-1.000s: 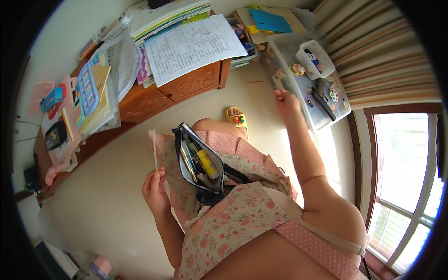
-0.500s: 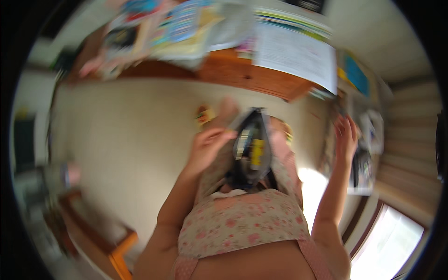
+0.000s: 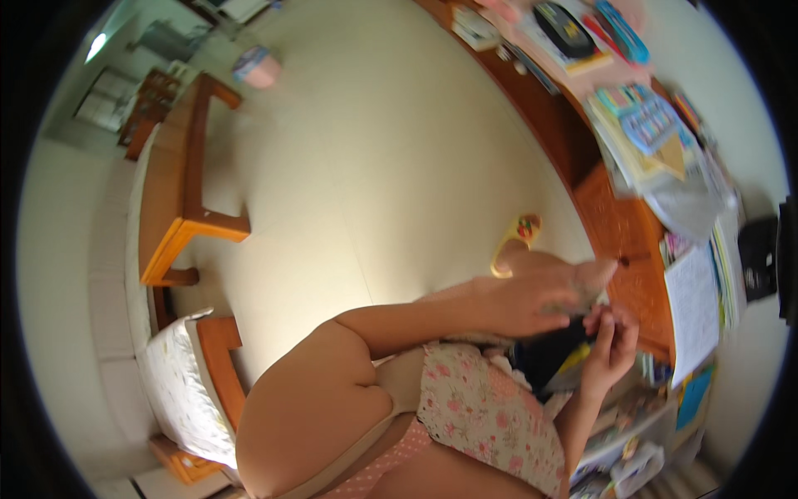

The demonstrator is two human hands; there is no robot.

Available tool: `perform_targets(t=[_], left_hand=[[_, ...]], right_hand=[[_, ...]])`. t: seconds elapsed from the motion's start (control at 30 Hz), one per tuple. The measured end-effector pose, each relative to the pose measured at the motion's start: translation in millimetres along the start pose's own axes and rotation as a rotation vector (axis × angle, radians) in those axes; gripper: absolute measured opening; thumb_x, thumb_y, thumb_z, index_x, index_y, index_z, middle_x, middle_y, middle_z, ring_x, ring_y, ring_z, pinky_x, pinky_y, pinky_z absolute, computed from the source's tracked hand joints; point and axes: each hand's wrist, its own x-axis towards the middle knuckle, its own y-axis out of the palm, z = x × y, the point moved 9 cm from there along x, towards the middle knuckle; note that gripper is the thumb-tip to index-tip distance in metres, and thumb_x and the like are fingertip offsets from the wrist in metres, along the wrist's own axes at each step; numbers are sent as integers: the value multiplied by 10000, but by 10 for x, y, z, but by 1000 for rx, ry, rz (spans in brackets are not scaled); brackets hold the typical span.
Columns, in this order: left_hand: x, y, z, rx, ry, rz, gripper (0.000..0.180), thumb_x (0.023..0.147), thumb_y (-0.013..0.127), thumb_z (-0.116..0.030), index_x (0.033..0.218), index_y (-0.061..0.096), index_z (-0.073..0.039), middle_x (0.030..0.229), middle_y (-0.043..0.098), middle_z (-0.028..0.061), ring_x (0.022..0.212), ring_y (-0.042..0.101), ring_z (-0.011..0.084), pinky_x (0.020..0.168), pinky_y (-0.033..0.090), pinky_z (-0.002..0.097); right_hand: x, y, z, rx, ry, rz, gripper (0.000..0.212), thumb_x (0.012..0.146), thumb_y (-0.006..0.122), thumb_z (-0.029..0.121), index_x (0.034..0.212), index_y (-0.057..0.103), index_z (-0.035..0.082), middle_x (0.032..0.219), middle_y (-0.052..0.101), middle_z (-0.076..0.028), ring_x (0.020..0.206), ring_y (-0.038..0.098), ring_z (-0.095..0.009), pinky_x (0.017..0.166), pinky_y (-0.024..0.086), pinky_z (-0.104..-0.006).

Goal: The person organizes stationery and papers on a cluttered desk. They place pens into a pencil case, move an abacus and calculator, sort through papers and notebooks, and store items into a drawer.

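Observation:
My left hand (image 3: 532,298) reaches across my body to the right, a little blurred, with its fingers stretched out. A small greyish patch shows by its fingers, too smeared to name. Close beside it, my right hand (image 3: 613,345) is closed, its thumb and fingers pressed together; whatever they may hold is too small to make out. Below both hands, a dark pouch (image 3: 540,359) rests on my lap, over a floral-print garment (image 3: 478,416). Part of a yellow thing (image 3: 575,358) shows in the pouch, and my left forearm and hand hide some of it.
To the right stands a wooden desk (image 3: 619,224) with papers (image 3: 692,303), books and a black pencil case (image 3: 563,29). A wooden table (image 3: 179,179) and a cushioned seat (image 3: 187,382) are at left. One foot wears a yellow slipper (image 3: 503,249). Farther off stands a pink bin (image 3: 259,68).
The view has swung to the left, so the desk now lies at right. My hands, wide apart before, have come together above the pouch, and my right hand has closed.

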Motion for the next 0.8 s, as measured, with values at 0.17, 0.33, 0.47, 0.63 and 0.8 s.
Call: perform_targets(t=[0.17,0.33,0.47,0.63,0.8], left_hand=[[-94,149,347,-35,-147,-203,565,787,717,-310,1224,477,-45,1159,542,153,1074,538,317,904,451,391],[-89,682,341,153,-112,-6,664,717,763,-318,1207,436,-11,1295,380,210,1217,377,380,1004,363,421],[-38,736,295,12,-92,-13,641,726,765,-313,1192,442,-14,1302,371,208,1222,387,370,1017,349,416],[22,921,182,-3,-26,78,586,745,756,-320,1167,487,-16,1345,336,211,1253,355,373,1048,316,435],[-50,1199,-18,230,300,205,453,741,740,-287,1075,547,-47,1365,360,219,1258,332,416,1054,309,439]], right_hand=[[-122,-746,194,-133,-136,-453,199,971,450,72,1125,531,-23,786,611,-89,624,527,-112,554,420,-223],[-408,-1632,334,2,-124,-763,271,990,390,81,1193,498,-64,682,505,-45,632,461,-99,535,365,-212],[-783,-1780,135,-243,242,-761,242,988,438,132,1169,568,39,737,542,-11,634,454,-70,538,359,-197],[-871,-986,-437,-536,534,-149,530,953,500,430,1282,487,15,1063,632,-120,940,579,-165,823,467,-288],[-821,-654,-611,-637,504,-109,672,834,667,178,1396,329,34,1050,622,-186,925,624,-221,820,483,-301]])
